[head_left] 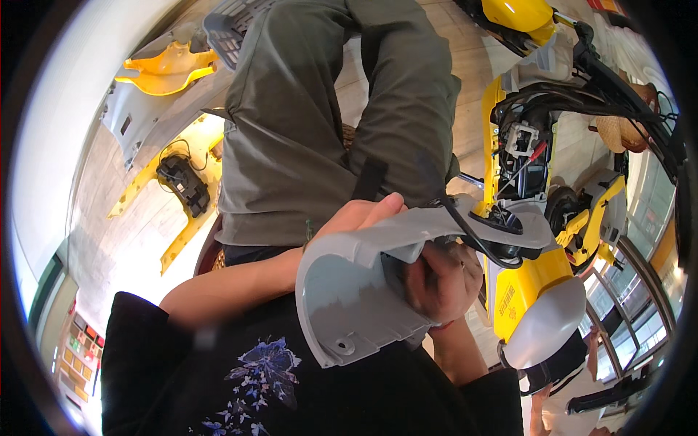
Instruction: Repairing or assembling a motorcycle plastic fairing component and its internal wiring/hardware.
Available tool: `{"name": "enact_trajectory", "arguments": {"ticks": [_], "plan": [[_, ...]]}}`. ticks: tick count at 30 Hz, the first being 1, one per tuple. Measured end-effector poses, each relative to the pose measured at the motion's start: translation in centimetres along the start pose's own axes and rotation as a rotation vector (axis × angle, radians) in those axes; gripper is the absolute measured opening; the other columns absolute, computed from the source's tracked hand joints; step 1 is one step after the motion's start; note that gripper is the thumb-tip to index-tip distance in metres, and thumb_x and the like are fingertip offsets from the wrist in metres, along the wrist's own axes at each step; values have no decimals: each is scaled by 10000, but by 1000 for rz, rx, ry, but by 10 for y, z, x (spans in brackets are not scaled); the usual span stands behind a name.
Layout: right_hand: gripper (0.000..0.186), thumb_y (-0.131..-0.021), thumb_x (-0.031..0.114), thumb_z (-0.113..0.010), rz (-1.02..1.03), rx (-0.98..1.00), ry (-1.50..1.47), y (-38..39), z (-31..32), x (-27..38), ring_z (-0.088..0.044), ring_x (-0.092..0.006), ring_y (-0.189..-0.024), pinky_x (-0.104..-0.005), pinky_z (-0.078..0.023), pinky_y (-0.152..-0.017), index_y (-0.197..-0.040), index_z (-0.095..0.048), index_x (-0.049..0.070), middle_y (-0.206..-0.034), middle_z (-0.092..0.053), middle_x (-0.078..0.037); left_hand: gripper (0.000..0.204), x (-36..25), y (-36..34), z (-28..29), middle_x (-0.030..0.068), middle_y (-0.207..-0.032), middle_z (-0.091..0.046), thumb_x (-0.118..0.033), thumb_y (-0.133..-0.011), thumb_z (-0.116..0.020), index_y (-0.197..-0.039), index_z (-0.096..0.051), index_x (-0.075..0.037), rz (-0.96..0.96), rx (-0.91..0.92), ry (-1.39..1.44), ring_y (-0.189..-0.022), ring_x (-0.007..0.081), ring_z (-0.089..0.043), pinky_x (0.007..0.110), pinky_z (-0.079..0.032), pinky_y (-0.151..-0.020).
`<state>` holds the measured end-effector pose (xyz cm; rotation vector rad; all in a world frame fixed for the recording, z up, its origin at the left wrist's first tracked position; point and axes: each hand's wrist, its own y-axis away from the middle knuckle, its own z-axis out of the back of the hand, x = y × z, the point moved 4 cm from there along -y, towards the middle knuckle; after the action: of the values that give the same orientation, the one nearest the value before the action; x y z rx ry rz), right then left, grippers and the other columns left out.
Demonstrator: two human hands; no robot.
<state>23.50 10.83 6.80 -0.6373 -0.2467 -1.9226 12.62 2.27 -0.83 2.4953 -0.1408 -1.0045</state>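
A curved grey plastic cover (367, 287) lies over my lap, its hollow side facing up toward me. My left hand (360, 215) grips its far edge from outside, with the thumb showing and the other fingers hidden behind the plastic. Inside the hollow, my right hand (443, 282) is closed with curled fingers beside a dark part; what they hold is hidden and slightly blurred. A black cable (465, 229) loops over the cover's right end. There, a round black part (502, 218) sits in a yellow-rimmed opening.
At the right stands a partly stripped yellow scooter (520, 145) with exposed wiring and a yellow-and-silver cover (534, 305). Loose yellow panels (171, 69) and a black part with wires (183, 182) lie on the floor at left. A grey crate (236, 29) stands beyond. Another person (560, 363) is at lower right.
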Motion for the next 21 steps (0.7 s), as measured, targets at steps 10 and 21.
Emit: {"name": "enact_trajectory", "arguments": {"ticks": [10, 21], "plan": [[247, -722, 44, -763, -82, -78, -178, -8, 0, 1, -652, -257, -644, -313, -508, -609, -933, -637, 23, -766, -675, -125, 542, 10, -3, 1, 31, -731, -577, -412, -1058, -314, -854, -614, -8, 99, -41, -8, -699, 116, -467, 312, -422, -692], [286, -710, 56, -775, -134, -3, -105, 4, 6, 0, -689, -262, -912, -361, -505, -842, -989, -710, 65, -973, -718, -88, 549, 8, -3, 2, 98, -732, -612, -398, -1054, -300, -845, -609, 6, 25, -37, -41, -692, 186, -520, 344, -436, -696]]}}
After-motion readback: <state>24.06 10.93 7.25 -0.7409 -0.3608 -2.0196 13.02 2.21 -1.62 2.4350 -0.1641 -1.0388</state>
